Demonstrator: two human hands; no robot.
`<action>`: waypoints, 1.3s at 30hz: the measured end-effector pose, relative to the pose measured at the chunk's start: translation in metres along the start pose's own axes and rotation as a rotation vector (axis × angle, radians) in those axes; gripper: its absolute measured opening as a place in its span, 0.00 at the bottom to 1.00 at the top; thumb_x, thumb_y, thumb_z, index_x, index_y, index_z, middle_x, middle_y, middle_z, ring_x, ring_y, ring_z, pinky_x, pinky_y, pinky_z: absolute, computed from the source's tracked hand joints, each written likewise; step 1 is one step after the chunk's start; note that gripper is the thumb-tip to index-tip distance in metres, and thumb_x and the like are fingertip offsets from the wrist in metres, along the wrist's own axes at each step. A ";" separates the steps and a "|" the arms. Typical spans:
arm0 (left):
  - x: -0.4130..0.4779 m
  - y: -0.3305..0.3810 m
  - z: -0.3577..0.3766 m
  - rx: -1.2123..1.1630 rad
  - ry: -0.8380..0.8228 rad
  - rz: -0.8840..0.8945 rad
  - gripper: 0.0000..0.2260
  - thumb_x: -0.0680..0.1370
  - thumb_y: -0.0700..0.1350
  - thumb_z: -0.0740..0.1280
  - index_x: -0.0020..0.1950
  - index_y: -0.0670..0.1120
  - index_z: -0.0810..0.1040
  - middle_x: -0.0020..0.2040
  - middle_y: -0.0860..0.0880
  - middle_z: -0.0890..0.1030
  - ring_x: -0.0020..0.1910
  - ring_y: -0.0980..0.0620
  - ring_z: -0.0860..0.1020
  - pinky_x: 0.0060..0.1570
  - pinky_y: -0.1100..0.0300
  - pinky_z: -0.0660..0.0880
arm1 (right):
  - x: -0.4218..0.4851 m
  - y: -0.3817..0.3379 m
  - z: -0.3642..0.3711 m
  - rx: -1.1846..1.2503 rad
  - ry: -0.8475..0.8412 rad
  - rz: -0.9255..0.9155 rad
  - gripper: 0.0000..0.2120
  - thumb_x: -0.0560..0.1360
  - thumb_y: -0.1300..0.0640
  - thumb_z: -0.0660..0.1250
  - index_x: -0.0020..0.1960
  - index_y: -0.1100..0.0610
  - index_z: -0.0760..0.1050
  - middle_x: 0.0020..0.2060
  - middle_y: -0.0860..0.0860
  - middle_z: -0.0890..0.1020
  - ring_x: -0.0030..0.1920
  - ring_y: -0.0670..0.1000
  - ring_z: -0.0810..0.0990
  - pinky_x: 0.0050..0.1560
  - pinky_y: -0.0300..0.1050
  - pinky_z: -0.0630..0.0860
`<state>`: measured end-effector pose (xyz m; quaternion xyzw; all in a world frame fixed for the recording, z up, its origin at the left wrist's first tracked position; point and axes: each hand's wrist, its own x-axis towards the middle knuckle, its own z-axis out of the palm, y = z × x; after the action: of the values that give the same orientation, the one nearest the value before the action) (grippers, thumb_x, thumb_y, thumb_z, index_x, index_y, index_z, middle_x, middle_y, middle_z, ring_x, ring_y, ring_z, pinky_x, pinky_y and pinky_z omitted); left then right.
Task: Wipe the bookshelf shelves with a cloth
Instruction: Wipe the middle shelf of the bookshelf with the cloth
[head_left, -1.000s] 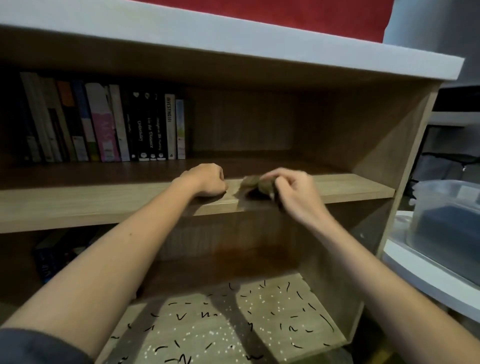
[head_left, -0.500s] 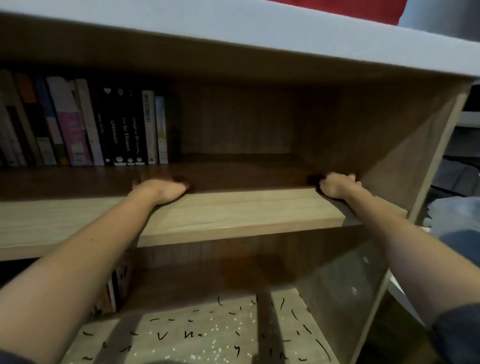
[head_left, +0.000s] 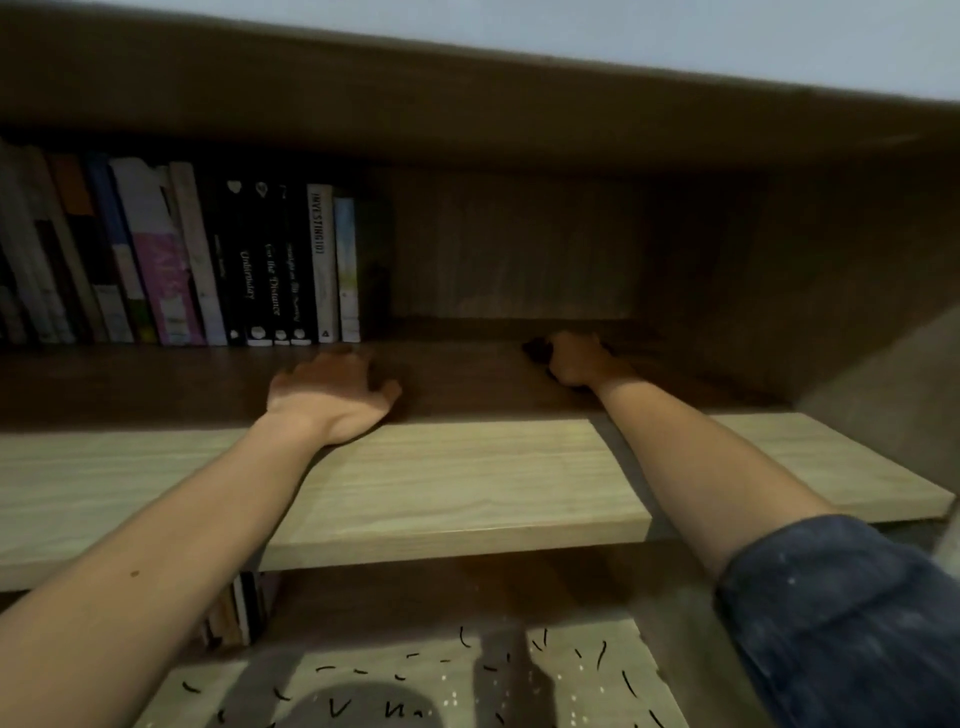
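On the light wood-grain shelf board (head_left: 452, 483) of the brown wooden bookshelf (head_left: 519, 119), I see two bare forearms reaching in over the front edge. The left hand (head_left: 332, 389) lies palm down on the board, in the shaded part just in front of the row of upright paperback books (head_left: 249, 260). Its grip is wide, with the fingers laid flat and the thumb spread to the right, and it holds nothing. The right hand (head_left: 576, 361) is deeper in, near the back panel, to the right of the books and well apart from the left hand. Its grip is closed round a small dark crumpled cloth (head_left: 536, 347), which pokes out to the left of the knuckles and sits on the board. From my feed I cannot tell the cloth's colour in that shadow, nor how much of it is bunched under the palm. A pushed-up dark blue denim sleeve (head_left: 841, 613) covers the right upper arm. Beneath the board I make out the pale lower shelf (head_left: 426, 680), scattered with short black marks and white flecks. A few lower books (head_left: 241, 608) stand at its left end.
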<state>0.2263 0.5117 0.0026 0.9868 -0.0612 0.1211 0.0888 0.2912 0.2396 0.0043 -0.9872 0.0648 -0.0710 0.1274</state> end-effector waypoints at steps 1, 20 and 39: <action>-0.001 0.002 -0.001 -0.004 -0.003 0.012 0.24 0.78 0.61 0.56 0.70 0.53 0.67 0.68 0.45 0.70 0.64 0.41 0.70 0.60 0.50 0.67 | -0.003 0.000 -0.002 0.080 0.014 -0.051 0.15 0.78 0.57 0.57 0.63 0.56 0.73 0.61 0.59 0.75 0.60 0.60 0.73 0.58 0.51 0.71; 0.011 0.048 -0.002 -0.008 -0.031 0.032 0.21 0.79 0.54 0.58 0.70 0.46 0.67 0.69 0.42 0.67 0.67 0.39 0.66 0.69 0.42 0.60 | -0.112 -0.005 -0.036 0.226 -0.021 -0.258 0.18 0.80 0.62 0.53 0.66 0.52 0.71 0.57 0.51 0.77 0.52 0.48 0.76 0.47 0.36 0.69; 0.014 0.036 -0.002 -0.059 -0.057 -0.119 0.23 0.78 0.53 0.58 0.69 0.43 0.68 0.68 0.41 0.70 0.65 0.40 0.70 0.60 0.50 0.68 | -0.052 -0.063 -0.005 0.099 -0.214 -0.417 0.21 0.80 0.61 0.54 0.66 0.41 0.69 0.70 0.46 0.68 0.67 0.51 0.68 0.63 0.42 0.62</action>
<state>0.2341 0.4755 0.0136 0.9887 -0.0082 0.0855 0.1231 0.2459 0.3061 0.0189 -0.9737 -0.1577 0.0061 0.1646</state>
